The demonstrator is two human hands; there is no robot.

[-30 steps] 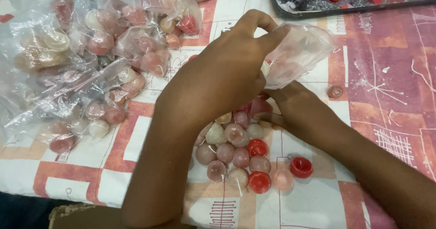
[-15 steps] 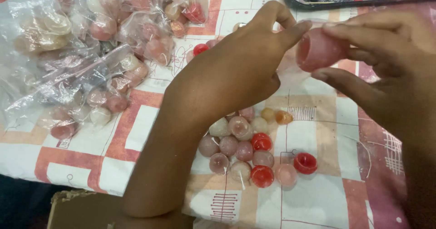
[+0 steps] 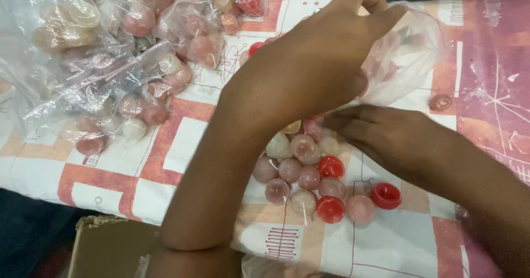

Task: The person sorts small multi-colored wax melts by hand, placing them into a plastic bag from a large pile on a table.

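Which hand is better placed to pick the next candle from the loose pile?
Probably the right hand: it lies flat at the edge of the loose candles, fingers free. The left hand pinches the clear plastic bag above.

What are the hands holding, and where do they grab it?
The left hand pinches a clear plastic bag by its top edge. The right hand lies flat on the loose round candles; no grip shows.

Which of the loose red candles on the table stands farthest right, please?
The red candle at the cluster's lower right edge, beside a pink one. It looks hollow on top, while the other two reds lie further left and look domed.
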